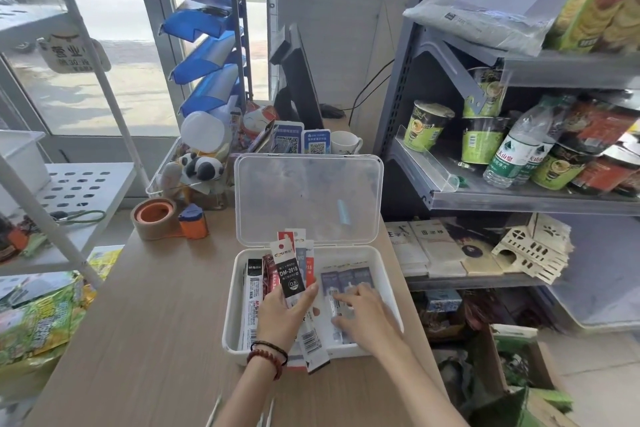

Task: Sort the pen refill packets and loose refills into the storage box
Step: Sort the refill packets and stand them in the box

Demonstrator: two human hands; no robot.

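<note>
A white storage box [232, 315] with its clear lid [308, 198] standing open sits on the wooden counter. My left hand [282, 315] grips a fanned stack of refill packets [290, 269] over the box; the front packet is black and white, with red ones behind it. A black and white packet [252, 291] lies along the box's left side. Several purple packets [346, 279] lie side by side at the right. My right hand [360, 314] rests on them with its fingers spread. Thin loose refills [214, 407] lie at the counter's near edge.
A tape roll [154, 217] and an orange dispenser [194, 222] stand left of the lid. A wire tray of small toys [194, 166] sits behind them. A grey shelf [519, 198] with cup noodles and bottles stands to the right, and a white rack [79, 191] to the left.
</note>
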